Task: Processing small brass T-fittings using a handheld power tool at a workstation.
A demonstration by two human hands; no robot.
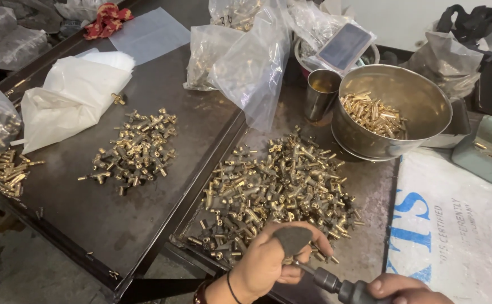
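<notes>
My left hand [274, 259] is at the bottom centre, fingers closed around a small brass fitting that is mostly hidden; a dark grey cap covers its thumb. My right hand [406, 290] at the bottom right grips a dark handled tool [336, 284] whose metal tip points into the left hand's fingers. Just beyond the hands lies a large heap of small brass fittings [274, 183] on a dark metal tray [370, 186].
A second tray [88, 208] on the left holds a smaller heap of fittings [136, 149] and a white bag [71, 95]. A steel bowl [395, 107] with brass parts, a steel cup [320, 93], clear plastic bags [251, 62] and a printed white sack [454, 225] surround the work area.
</notes>
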